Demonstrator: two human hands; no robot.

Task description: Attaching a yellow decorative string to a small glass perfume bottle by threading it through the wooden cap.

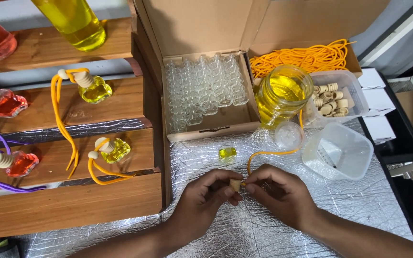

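Over the near middle of the foil-covered desk (359, 205), the left hand (201, 203) pinches a small pale wooden cap (235, 184) between closed fingers, while the right hand (283, 193) pinches the end of a thin orange cord (264, 154) against it. The step in hand looks like threading the cord through the cap. The next move likely calls for steady, fine alignment of the cord tip with the cap's hole. A small square glass bottle of yellow liquid (227, 153) sits just beyond the hands.
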